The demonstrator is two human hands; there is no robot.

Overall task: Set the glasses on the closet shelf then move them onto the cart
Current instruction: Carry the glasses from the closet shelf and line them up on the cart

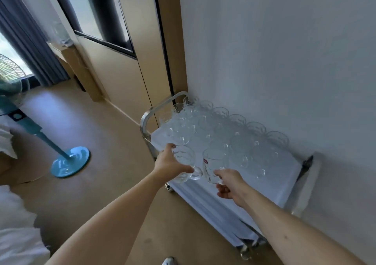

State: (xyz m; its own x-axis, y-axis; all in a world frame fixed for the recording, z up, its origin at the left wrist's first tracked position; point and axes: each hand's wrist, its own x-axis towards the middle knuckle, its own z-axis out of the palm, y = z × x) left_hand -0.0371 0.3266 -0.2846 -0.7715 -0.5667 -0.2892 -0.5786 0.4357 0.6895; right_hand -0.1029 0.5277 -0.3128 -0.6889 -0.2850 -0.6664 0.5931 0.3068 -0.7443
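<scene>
We held one glass [184, 164] in our left hand [168, 163], fingers wrapped round its bowl, and another glass [213, 166] pinched in our right hand [230, 183], both low over the cart [289, 185] near its front edge. Beyond stood crowded rows of glasses [219, 130]; we judged a careless set-down could knock them.

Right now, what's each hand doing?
Left hand: holding a glass over the cart.
Right hand: holding a stickered glass.

clear glasses [223, 134] w/ red label, white cart cloth [280, 179], teal fan [70, 161]
</scene>
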